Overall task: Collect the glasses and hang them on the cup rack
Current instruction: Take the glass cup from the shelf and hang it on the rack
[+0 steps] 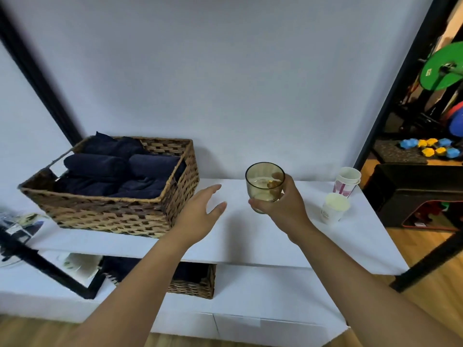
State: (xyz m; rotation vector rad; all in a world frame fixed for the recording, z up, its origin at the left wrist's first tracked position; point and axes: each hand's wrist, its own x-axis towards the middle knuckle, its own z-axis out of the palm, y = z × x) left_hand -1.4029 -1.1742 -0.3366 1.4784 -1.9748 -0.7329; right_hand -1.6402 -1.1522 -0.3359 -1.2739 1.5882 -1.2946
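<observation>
A short amber-tinted glass (pixel 263 182) is held upright above the white shelf top (pixel 250 241), a little off its surface. My right hand (pixel 283 204) grips it from the right, thumb across the near side and fingers curled round the far side. My left hand (pixel 200 214) hovers over the shelf to the left of the glass, fingers straight and spread, holding nothing. No cup rack shows in this view.
A wicker basket (pixel 120 209) of dark blue towels fills the shelf's left part. Two paper cups (pixel 347 181) (pixel 334 207) stand at the right end. A second basket (pixel 195 284) sits on the lower shelf. Black frame bars run at left and right.
</observation>
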